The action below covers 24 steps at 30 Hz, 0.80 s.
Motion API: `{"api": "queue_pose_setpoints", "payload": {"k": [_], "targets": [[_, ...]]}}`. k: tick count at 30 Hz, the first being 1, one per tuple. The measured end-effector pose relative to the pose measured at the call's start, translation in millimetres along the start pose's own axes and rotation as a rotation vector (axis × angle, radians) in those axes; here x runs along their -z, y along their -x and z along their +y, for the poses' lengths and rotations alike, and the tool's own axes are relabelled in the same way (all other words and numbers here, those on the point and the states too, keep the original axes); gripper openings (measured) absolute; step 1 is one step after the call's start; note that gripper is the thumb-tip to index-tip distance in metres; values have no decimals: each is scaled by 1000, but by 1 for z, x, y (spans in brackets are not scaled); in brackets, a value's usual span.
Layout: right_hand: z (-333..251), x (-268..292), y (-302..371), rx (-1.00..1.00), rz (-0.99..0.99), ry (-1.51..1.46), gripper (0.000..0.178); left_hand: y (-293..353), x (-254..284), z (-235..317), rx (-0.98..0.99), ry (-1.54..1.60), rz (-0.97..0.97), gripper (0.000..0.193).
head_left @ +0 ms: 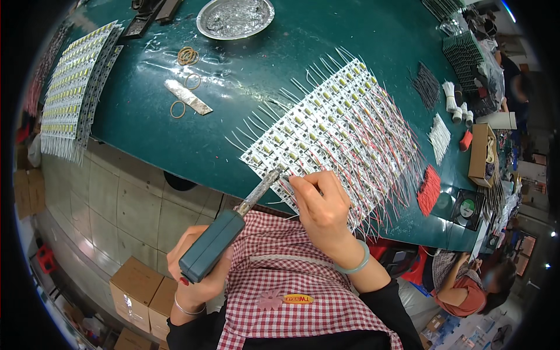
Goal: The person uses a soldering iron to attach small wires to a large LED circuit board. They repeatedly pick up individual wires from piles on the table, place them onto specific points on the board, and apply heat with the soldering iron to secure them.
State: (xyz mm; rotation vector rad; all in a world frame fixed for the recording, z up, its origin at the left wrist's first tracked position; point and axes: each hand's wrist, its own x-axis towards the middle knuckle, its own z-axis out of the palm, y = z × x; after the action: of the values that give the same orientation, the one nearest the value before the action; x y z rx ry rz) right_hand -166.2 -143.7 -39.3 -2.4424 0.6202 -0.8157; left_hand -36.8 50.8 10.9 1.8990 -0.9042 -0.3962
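Observation:
My left hand (pixel 201 262) is wrapped round a soldering gun (pixel 213 245) with a boxy dark green body and a long metal barrel. Its tip meets the near left edge of a white circuit board panel (pixel 315 125) bearing rows of yellow LEDs. Close beside that tip, my right hand (pixel 324 204) has thumb and forefinger pinched on a thin wire, mostly hidden by the fingers. Many red and white wires (pixel 379 151) spread over the right part of the panel, and white ones stick out along its far left edge.
The green table (pixel 233 93) carries a silvery metal bowl (pixel 235 17), rubber bands (pixel 187 56), a pale strip (pixel 188 97) and bundles of red wires (pixel 429 189). More panels (pixel 79 87) stand at the left. Cardboard boxes (pixel 135 291) sit below. Another person (pixel 464 291) works at the right.

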Motion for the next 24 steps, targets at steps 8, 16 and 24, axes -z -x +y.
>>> {"api": "queue_pose_setpoints", "payload": {"k": [8,16,24], "targets": [[-2,0,2,-9,7,28,25,-3,1,3,57,15,-34,25],[-4,0,2,-19,-14,47,24,-4,0,3,72,-2,-75,22],[-5,-2,2,-21,-1,55,23,-6,0,1,48,-29,-102,20]]}}
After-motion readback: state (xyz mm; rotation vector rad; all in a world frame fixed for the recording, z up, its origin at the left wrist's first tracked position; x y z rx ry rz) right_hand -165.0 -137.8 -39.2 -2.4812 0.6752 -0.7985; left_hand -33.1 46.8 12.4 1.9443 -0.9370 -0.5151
